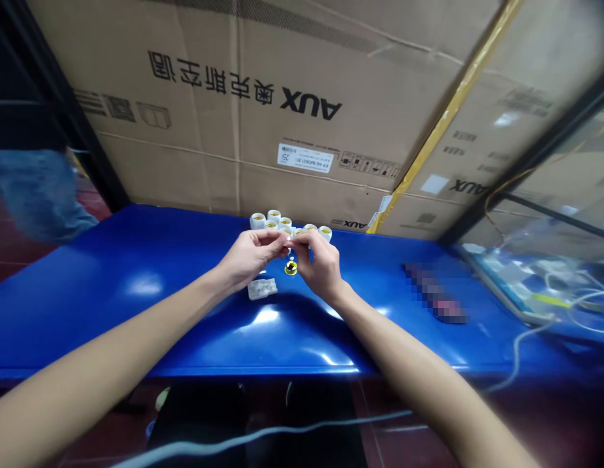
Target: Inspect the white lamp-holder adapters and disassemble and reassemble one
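Note:
My left hand and my right hand meet above the blue table, both closed with fingertips pinched together. A small white piece shows between the fingertips; its kind is too small to make out. Just below the fingers is a round yellow-rimmed piece with a dark middle. Whether it hangs from the white piece or lies on the table, I cannot tell. Behind my hands stand several white cup-shaped pieces with yellow insides, some partly hidden by my fingers. A crumpled clear plastic packet lies below my left hand.
The blue table backs onto large cardboard boxes. On its right lie a blurred dark object and a tray with cables. A pale cable crosses below the front edge. At far left appears a person's jeans leg.

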`<state>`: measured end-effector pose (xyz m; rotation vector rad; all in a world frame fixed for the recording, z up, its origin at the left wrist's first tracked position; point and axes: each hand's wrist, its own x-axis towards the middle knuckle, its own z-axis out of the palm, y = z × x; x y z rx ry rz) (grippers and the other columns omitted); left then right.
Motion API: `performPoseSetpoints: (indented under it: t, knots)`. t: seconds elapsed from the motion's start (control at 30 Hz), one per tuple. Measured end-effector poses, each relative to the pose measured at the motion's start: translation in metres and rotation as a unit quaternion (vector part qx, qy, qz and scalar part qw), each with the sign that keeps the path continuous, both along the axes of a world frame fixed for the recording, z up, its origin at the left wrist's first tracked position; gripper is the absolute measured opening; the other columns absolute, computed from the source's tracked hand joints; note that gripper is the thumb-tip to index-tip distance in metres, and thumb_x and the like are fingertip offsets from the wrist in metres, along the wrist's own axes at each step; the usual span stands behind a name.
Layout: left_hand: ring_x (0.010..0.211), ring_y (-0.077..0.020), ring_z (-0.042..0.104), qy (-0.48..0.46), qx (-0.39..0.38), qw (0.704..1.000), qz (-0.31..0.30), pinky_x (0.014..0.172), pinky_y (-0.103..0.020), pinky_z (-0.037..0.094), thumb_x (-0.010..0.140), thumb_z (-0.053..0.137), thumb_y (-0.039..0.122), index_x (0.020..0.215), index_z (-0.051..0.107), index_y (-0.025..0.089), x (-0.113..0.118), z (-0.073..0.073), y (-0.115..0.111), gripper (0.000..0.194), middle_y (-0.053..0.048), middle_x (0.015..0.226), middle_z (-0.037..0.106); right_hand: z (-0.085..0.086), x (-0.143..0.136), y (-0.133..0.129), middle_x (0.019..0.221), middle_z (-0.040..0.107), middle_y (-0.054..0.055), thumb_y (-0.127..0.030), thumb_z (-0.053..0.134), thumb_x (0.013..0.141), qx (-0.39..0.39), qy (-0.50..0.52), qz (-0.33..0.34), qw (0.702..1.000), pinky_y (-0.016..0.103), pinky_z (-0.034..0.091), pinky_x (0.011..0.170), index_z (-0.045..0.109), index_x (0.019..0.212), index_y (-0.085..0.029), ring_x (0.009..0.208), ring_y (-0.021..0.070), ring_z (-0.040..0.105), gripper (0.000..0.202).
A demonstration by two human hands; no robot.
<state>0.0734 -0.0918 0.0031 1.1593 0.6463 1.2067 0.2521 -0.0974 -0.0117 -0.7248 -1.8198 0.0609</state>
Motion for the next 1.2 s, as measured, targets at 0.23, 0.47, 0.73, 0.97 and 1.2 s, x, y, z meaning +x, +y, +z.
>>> performPoseSetpoints:
  t: [0.23,0.47,0.73,0.97,1.2]
  knots:
    - [0.071,-0.0127,0.063,-0.002,0.016,1.000,0.001,0.072,-0.026,0.050,0.063,0.106,0.050,0.075,0.080,0.015,-0.004,0.003,0.002,0.046,-0.002,0.076,0.073,0.007,-0.002,0.000,0.096,0.070,0.003,-0.053,0.076,0.100,-0.111,0.064,0.095,0.987,0.035,0.060,0.073,0.066,0.113,-0.026,0.076,0.0184,0.066,0.032]
    - [0.068,-0.0150,0.060,0.068,0.022,0.997,0.012,0.068,-0.031,0.046,0.061,0.105,0.058,0.075,0.084,0.015,-0.007,0.003,0.006,0.050,-0.006,0.073,0.073,0.008,0.008,0.006,0.095,0.075,0.007,-0.036,0.068,0.107,-0.004,-0.044,0.048,0.998,0.037,0.060,0.076,0.072,0.099,-0.024,0.083,0.0213,0.069,0.015]
    - [0.058,-0.0123,0.049,0.165,0.100,0.981,0.020,0.056,-0.028,0.033,0.070,0.097,0.059,0.066,0.076,0.015,-0.014,0.012,0.011,0.050,-0.002,0.060,0.061,0.009,0.014,0.010,0.096,0.078,0.008,-0.028,0.064,0.111,0.144,-0.166,-0.004,0.975,0.029,0.060,0.072,0.074,0.108,-0.021,0.080,0.0166,0.070,0.012]
    - [0.062,-0.0150,0.056,0.253,0.177,0.950,0.038,0.060,-0.029,0.039,0.078,0.089,0.056,0.075,0.079,0.015,-0.026,0.016,0.018,0.042,-0.004,0.067,0.069,0.009,0.014,0.013,0.098,0.077,0.009,-0.026,0.063,0.112,0.136,-0.161,0.024,0.977,0.029,0.058,0.076,0.073,0.109,-0.019,0.083,0.0166,0.069,0.013]
    - [0.072,-0.0184,0.058,0.410,0.355,0.830,0.129,0.067,-0.032,0.041,0.092,0.069,0.039,0.080,0.078,0.016,-0.048,0.019,0.026,0.027,-0.006,0.080,0.073,-0.006,0.024,0.026,0.097,0.072,0.008,-0.029,0.076,0.104,-0.055,-0.219,0.079,0.971,0.036,0.054,0.083,0.080,0.099,-0.018,0.089,0.0212,0.066,0.013]
